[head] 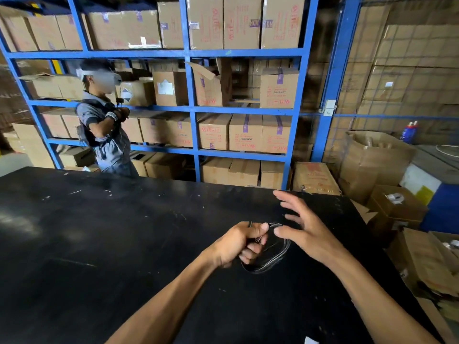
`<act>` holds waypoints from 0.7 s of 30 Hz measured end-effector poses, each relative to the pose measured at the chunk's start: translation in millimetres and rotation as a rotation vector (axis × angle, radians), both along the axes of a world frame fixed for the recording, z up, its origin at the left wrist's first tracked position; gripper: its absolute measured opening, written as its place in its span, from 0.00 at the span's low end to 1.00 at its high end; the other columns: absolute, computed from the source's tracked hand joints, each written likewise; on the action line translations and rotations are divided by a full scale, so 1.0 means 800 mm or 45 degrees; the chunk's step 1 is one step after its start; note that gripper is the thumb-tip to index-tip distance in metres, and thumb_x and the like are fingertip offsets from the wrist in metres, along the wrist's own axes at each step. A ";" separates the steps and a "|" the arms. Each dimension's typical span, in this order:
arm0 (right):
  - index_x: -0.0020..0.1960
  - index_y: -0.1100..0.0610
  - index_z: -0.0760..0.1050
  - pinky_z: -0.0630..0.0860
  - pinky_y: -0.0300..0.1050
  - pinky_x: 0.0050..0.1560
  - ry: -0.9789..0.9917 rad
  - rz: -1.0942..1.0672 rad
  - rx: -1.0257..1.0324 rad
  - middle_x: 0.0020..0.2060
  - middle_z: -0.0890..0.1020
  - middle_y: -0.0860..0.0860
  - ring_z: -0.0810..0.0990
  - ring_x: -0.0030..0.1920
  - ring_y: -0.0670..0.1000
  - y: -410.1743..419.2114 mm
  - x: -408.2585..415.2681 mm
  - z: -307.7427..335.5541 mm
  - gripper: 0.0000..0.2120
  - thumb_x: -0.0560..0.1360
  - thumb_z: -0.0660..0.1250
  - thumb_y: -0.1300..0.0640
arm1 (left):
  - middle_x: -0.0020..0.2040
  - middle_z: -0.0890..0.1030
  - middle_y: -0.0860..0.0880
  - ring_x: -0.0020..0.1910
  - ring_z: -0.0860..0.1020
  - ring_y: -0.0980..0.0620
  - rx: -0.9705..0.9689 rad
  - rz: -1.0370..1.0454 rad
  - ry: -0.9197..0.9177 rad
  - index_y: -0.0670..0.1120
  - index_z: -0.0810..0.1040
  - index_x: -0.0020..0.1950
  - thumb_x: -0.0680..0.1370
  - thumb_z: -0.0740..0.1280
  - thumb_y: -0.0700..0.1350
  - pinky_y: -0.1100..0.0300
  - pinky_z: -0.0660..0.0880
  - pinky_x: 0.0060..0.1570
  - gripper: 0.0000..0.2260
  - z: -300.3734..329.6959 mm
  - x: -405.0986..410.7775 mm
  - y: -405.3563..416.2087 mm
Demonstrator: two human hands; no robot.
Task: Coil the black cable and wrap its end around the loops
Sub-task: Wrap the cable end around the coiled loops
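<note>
The black cable [275,259] hangs in several loops over the black table [124,232], right of centre. My left hand [242,244] is shut in a fist around the top of the loops, and a short cable end sticks up above the fist. My right hand [301,227] hovers just to the right with fingers spread apart. Its thumb tip reaches toward the upper part of the coil, and nothing is held in it. Part of the coil is hidden behind my left fingers.
A person [106,125] stands beyond the table's far left edge. Blue shelving [191,108] packed with cardboard boxes fills the background. More cartons [387,209] are stacked on the floor past the table's right edge.
</note>
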State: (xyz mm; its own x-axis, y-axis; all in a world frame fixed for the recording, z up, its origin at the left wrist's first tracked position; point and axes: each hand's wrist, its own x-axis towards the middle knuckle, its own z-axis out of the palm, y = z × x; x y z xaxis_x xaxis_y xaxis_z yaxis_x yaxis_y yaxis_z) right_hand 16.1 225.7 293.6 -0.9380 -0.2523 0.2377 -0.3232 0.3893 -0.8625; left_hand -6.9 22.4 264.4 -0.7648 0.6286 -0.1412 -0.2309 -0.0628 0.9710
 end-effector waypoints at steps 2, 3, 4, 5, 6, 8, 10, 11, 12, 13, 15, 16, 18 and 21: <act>0.76 0.34 0.65 0.63 0.51 0.76 -0.219 0.248 -0.062 0.75 0.70 0.41 0.66 0.75 0.39 0.003 -0.004 0.005 0.42 0.66 0.73 0.54 | 0.26 0.60 0.54 0.22 0.56 0.58 0.033 -0.206 -0.035 0.47 0.70 0.34 0.79 0.64 0.55 0.66 0.53 0.21 0.18 0.006 0.001 0.000; 0.76 0.35 0.64 0.61 0.51 0.77 -0.318 0.357 -0.105 0.75 0.71 0.43 0.66 0.75 0.41 0.003 -0.005 0.007 0.43 0.65 0.73 0.54 | 0.26 0.59 0.54 0.22 0.56 0.57 0.053 -0.293 -0.040 0.46 0.69 0.34 0.79 0.65 0.56 0.66 0.53 0.21 0.18 0.009 0.002 -0.002; 0.77 0.36 0.65 0.61 0.52 0.76 -0.381 0.444 -0.145 0.74 0.74 0.44 0.68 0.75 0.44 0.002 -0.005 0.008 0.42 0.65 0.72 0.54 | 0.26 0.58 0.53 0.22 0.55 0.56 0.077 -0.361 -0.053 0.46 0.69 0.35 0.78 0.65 0.56 0.66 0.53 0.21 0.18 0.012 0.003 -0.004; 0.76 0.38 0.67 0.62 0.54 0.75 -0.400 0.498 -0.184 0.72 0.77 0.47 0.71 0.74 0.47 -0.001 -0.005 0.007 0.40 0.66 0.71 0.55 | 0.27 0.57 0.52 0.23 0.54 0.56 0.103 -0.407 -0.072 0.46 0.69 0.35 0.78 0.66 0.56 0.65 0.52 0.22 0.17 0.015 0.003 -0.006; 0.75 0.40 0.69 0.63 0.56 0.74 -0.386 0.509 -0.221 0.69 0.80 0.50 0.74 0.72 0.51 -0.004 -0.005 0.006 0.38 0.67 0.70 0.56 | 0.27 0.57 0.52 0.23 0.54 0.55 0.126 -0.434 -0.088 0.46 0.69 0.36 0.78 0.66 0.56 0.63 0.51 0.23 0.17 0.018 0.003 -0.009; 0.72 0.42 0.73 0.67 0.59 0.72 -0.309 0.429 -0.263 0.62 0.84 0.53 0.79 0.66 0.54 -0.011 -0.006 0.002 0.33 0.67 0.69 0.56 | 0.27 0.57 0.51 0.23 0.54 0.55 0.149 -0.441 -0.107 0.46 0.69 0.36 0.78 0.66 0.55 0.61 0.49 0.24 0.16 0.021 0.004 -0.013; 0.70 0.41 0.75 0.70 0.56 0.68 -0.262 0.353 -0.255 0.57 0.85 0.53 0.81 0.62 0.52 -0.015 -0.009 -0.004 0.30 0.67 0.70 0.54 | 0.27 0.56 0.51 0.23 0.54 0.56 0.126 -0.406 -0.101 0.46 0.69 0.36 0.78 0.64 0.55 0.61 0.49 0.24 0.16 0.023 0.004 -0.015; 0.68 0.41 0.76 0.71 0.53 0.66 -0.256 0.331 -0.238 0.55 0.86 0.52 0.82 0.61 0.51 -0.016 -0.010 -0.007 0.29 0.67 0.71 0.53 | 0.27 0.56 0.52 0.22 0.55 0.56 0.095 -0.377 -0.090 0.46 0.69 0.35 0.79 0.63 0.55 0.61 0.50 0.24 0.17 0.023 0.005 -0.015; 0.67 0.41 0.77 0.73 0.51 0.63 -0.242 0.298 -0.222 0.53 0.86 0.51 0.83 0.58 0.50 -0.018 -0.011 -0.011 0.28 0.67 0.71 0.52 | 0.26 0.57 0.52 0.21 0.56 0.57 0.060 -0.335 -0.074 0.47 0.69 0.35 0.80 0.61 0.56 0.61 0.50 0.23 0.18 0.022 0.006 -0.015; 0.65 0.41 0.78 0.74 0.50 0.61 -0.220 0.253 -0.225 0.49 0.86 0.51 0.84 0.55 0.49 -0.019 -0.012 -0.015 0.26 0.67 0.72 0.52 | 0.25 0.58 0.53 0.21 0.56 0.57 0.025 -0.277 -0.051 0.47 0.68 0.34 0.81 0.60 0.57 0.61 0.50 0.23 0.20 0.022 0.006 -0.014; 0.61 0.43 0.81 0.79 0.57 0.58 -0.180 0.144 -0.311 0.41 0.84 0.51 0.84 0.46 0.50 -0.020 -0.014 -0.021 0.20 0.69 0.73 0.53 | 0.26 0.57 0.51 0.22 0.54 0.55 -0.031 -0.111 0.006 0.48 0.66 0.33 0.82 0.58 0.60 0.62 0.50 0.22 0.22 0.021 0.005 -0.014; 0.59 0.45 0.82 0.80 0.62 0.58 -0.167 0.103 -0.362 0.38 0.83 0.52 0.84 0.43 0.51 -0.020 -0.014 -0.023 0.18 0.70 0.73 0.54 | 0.27 0.56 0.50 0.22 0.53 0.54 -0.050 -0.023 0.033 0.49 0.66 0.32 0.81 0.59 0.62 0.62 0.50 0.21 0.23 0.020 0.004 -0.013; 0.59 0.44 0.84 0.79 0.64 0.57 -0.129 0.057 -0.328 0.39 0.84 0.56 0.83 0.41 0.51 -0.020 -0.014 -0.025 0.13 0.75 0.72 0.52 | 0.28 0.56 0.49 0.23 0.53 0.53 -0.081 0.100 0.078 0.49 0.66 0.32 0.79 0.59 0.64 0.63 0.51 0.21 0.23 0.018 0.002 -0.013; 0.60 0.35 0.82 0.79 0.56 0.58 -0.061 -0.057 -0.152 0.43 0.85 0.54 0.84 0.45 0.51 -0.024 -0.011 -0.031 0.12 0.79 0.65 0.42 | 0.28 0.57 0.50 0.24 0.53 0.53 -0.159 0.219 0.023 0.49 0.68 0.32 0.78 0.55 0.70 0.63 0.52 0.21 0.27 0.018 -0.003 -0.009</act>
